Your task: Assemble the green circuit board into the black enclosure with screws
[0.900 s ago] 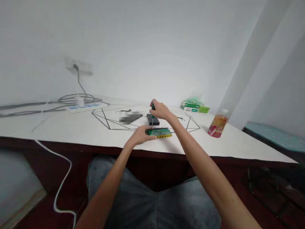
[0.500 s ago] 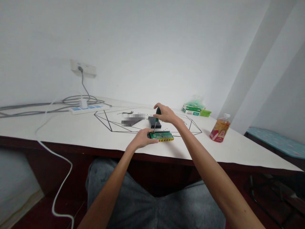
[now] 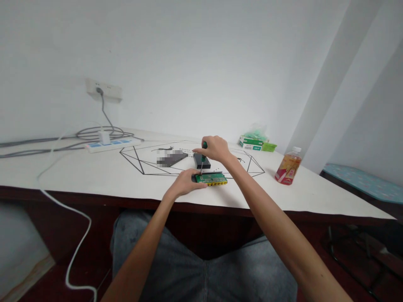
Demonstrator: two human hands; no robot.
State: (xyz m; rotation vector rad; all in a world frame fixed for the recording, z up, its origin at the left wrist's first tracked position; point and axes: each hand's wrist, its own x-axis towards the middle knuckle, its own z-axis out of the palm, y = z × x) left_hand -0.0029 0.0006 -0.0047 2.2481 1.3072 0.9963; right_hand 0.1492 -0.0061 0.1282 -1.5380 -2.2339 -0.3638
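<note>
A green circuit board (image 3: 211,178) with a row of yellow connectors along its front side lies on the table near the edge. My left hand (image 3: 185,183) grips its left end, thumb at the front and fingers behind. In my right hand (image 3: 215,149) is a screwdriver (image 3: 203,158) with a dark green handle, held nearly upright. Its tip meets the board's left part, close to my left fingertips; the exact contact point is too small to make out. Right behind the board lies a black box-shaped case (image 3: 201,161).
A dark flat piece (image 3: 173,159), partly blurred out, lies left of the case. A drink bottle (image 3: 288,165) stands at the right, with green-and-white boxes (image 3: 251,143) behind. A power strip (image 3: 108,145) with cables sits at the back left; a white cable (image 3: 82,243) hangs off the front.
The fingers of my right hand have shifted on the screwdriver handle, the thumb now stretching further left. The whole view has moved slightly. My left hand keeps its hold on the board.
</note>
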